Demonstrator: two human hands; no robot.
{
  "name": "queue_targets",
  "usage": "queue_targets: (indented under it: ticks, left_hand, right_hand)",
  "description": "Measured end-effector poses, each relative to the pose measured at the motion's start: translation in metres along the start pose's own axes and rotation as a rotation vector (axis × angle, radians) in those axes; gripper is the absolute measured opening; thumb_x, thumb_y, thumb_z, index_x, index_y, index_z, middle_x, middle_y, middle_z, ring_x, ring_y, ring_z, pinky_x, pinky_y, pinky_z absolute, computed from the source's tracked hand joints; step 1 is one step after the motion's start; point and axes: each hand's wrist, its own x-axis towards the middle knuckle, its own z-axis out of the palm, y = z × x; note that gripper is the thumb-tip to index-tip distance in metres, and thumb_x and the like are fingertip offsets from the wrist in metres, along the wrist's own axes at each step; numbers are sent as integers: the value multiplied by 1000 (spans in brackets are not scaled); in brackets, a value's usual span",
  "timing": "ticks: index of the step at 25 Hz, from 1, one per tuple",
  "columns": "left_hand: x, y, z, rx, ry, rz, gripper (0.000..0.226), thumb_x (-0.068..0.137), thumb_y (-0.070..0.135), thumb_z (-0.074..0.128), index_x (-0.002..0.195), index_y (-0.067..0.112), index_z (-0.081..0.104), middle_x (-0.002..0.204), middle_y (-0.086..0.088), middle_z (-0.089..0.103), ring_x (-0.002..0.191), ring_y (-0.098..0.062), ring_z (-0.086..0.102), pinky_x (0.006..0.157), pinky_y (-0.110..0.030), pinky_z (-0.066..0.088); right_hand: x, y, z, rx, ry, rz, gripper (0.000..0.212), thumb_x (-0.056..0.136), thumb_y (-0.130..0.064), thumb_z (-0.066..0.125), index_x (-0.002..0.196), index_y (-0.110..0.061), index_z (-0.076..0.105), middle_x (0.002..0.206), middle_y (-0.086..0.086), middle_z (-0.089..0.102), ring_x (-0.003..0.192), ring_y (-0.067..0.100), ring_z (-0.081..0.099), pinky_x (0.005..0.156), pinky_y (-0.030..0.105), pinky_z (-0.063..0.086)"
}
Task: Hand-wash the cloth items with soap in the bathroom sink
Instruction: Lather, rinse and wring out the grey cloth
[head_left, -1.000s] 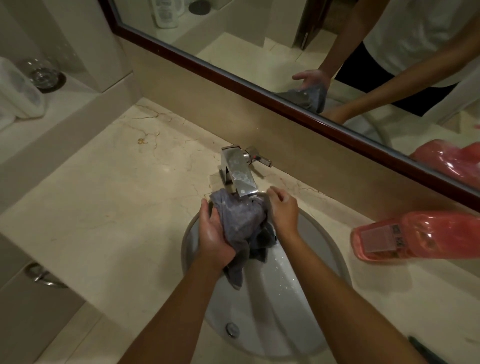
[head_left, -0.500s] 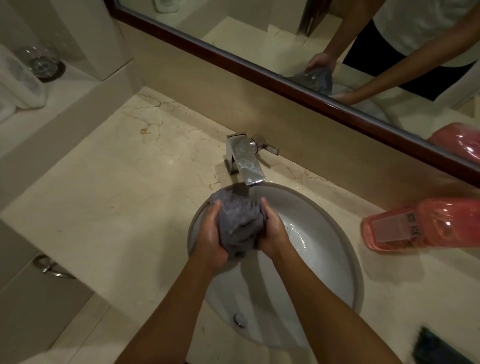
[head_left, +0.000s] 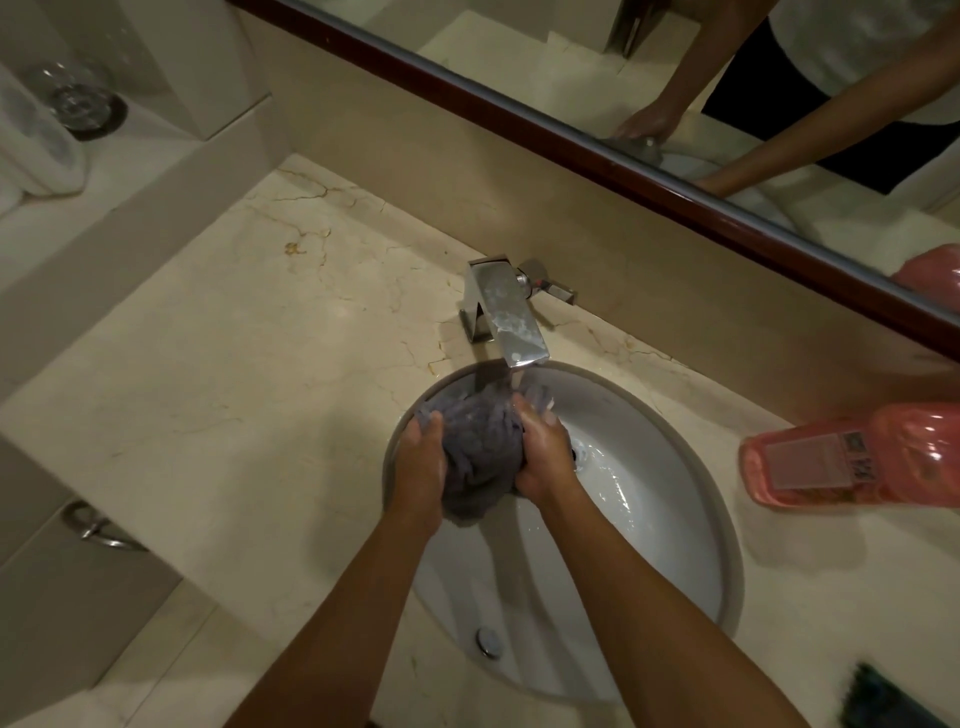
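A bunched grey cloth (head_left: 480, 457) is squeezed between both hands over the back left of the white oval sink (head_left: 670, 499). My left hand (head_left: 420, 467) grips its left side and my right hand (head_left: 543, 449) grips its right side. The cloth sits right under the spout of the chrome tap (head_left: 506, 317), and a thin stream of water falls onto it. A pink soap bottle (head_left: 852, 454) lies on its side on the counter to the right of the sink.
Beige marble counter (head_left: 218, 374) surrounds the sink, with a mirror (head_left: 623, 88) along the back wall. A raised shelf at left holds a glass dish (head_left: 83, 104) and white items. A dark object (head_left: 893, 701) lies at the counter's front right. A cabinet handle (head_left: 98, 527) shows lower left.
The cloth hung loosely beside the tap a second ago. Both hands then bunched it into a ball and now squeeze it lower in the basin, under the spout.
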Motion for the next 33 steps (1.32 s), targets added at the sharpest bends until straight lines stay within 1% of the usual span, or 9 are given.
queue_targets:
  ticks: [2, 6, 11, 17, 22, 25, 29, 32, 33]
  left_hand:
    - [5, -5, 3, -153, -120, -97, 47, 107, 35, 44, 141, 4, 51, 133, -30, 59, 117, -48, 60, 103, -58, 49]
    - [12, -2, 30, -266, -288, -161, 33, 104, 22, 55, 136, 13, 59, 125, -13, 70, 116, -28, 68, 87, -37, 58]
    - [28, -1, 66, -289, -228, -232, 21, 102, 16, 59, 119, 9, 69, 114, -19, 73, 104, -32, 72, 81, -40, 59]
    - [32, 2, 91, -256, -171, -133, 23, 103, 19, 56, 118, 3, 64, 100, -11, 68, 97, -30, 65, 96, -47, 52]
    - [30, 1, 73, -322, -19, -101, 43, 106, 43, 45, 110, 9, 72, 99, -12, 76, 91, -24, 74, 80, -36, 60]
    - [34, -5, 48, -296, -44, -23, 57, 105, 55, 35, 118, 13, 70, 111, -10, 75, 106, -26, 72, 88, -40, 59]
    - [36, -17, 19, -278, -132, 90, 42, 109, 35, 41, 130, 6, 63, 124, -15, 70, 118, -28, 67, 99, -44, 55]
    - [34, -28, 12, -268, -146, 63, 52, 100, 47, 57, 139, 13, 57, 134, -13, 65, 125, -29, 62, 106, -50, 50]
    - [32, -30, 12, -279, -141, 18, 54, 101, 47, 55, 144, 16, 53, 139, -12, 61, 128, -28, 59, 108, -49, 48]
  right_hand:
    - [1, 3, -5, -45, -1, -20, 14, 100, -24, 61, 101, -13, 70, 101, 16, 76, 97, 34, 73, 95, 52, 56]
    - [9, 5, -20, -131, -17, -144, 21, 100, -22, 61, 110, -6, 69, 102, 18, 76, 99, 32, 73, 95, 47, 57]
    - [21, 3, -49, -282, 110, -285, 12, 99, -25, 63, 92, -19, 72, 84, -2, 77, 84, 15, 75, 77, 29, 60]
    - [26, 10, -55, -46, 101, -230, 16, 102, -11, 55, 115, -9, 65, 98, 9, 76, 91, 23, 75, 81, 36, 59]
    - [23, 8, -21, 111, 44, -76, 21, 104, -22, 52, 116, -10, 64, 103, 16, 75, 96, 28, 73, 87, 39, 59]
    - [23, 5, -3, 156, -19, 9, 37, 103, -28, 53, 127, -1, 62, 120, 23, 70, 115, 37, 66, 104, 49, 51]
    - [27, -1, 11, 92, -4, -68, 9, 100, -12, 58, 107, -9, 63, 103, 21, 72, 105, 39, 68, 99, 50, 53]
    - [29, 3, 23, 7, 84, -33, 66, 98, -45, 53, 133, 11, 48, 132, 41, 50, 122, 57, 49, 112, 59, 37]
    - [29, 3, 25, -10, 102, -37, 69, 100, -50, 47, 134, 9, 49, 127, 43, 50, 117, 55, 52, 114, 56, 35]
